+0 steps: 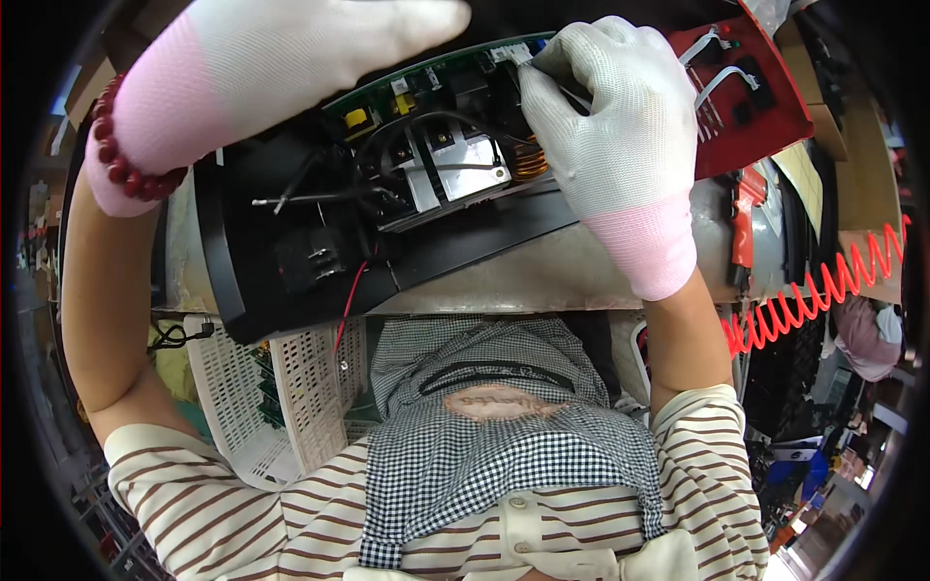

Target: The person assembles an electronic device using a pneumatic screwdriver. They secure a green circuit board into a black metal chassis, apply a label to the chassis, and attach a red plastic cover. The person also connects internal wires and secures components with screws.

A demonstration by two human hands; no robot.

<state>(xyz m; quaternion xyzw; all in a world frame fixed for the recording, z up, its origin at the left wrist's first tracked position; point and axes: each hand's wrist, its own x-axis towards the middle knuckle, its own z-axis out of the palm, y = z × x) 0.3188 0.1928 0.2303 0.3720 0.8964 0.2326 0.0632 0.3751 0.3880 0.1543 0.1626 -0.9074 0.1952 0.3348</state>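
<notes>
A long black metal housing (446, 261) lies across the bench with a green circuit board (421, 76) and silver heat sinks (470, 169) inside it. My right hand (620, 126), in a white glove with a pink cuff, is closed in a pinch at a white plug connector (511, 53) on the board's far edge. The fingertips partly cover the connector. My left hand (281, 63), gloved alike, reaches over the housing's far left side with one digit stretched out and nothing seen in it. The upper edge of the picture cuts off its other fingers.
A red panel (741, 92) with white plugged leads joins the housing's right end. A red-handled power tool (746, 218) and a coiled red air hose (823, 295) are at the right. White plastic baskets (310, 387) with circuit boards stand below the bench's left side. A red wire (351, 305) dangles over the front.
</notes>
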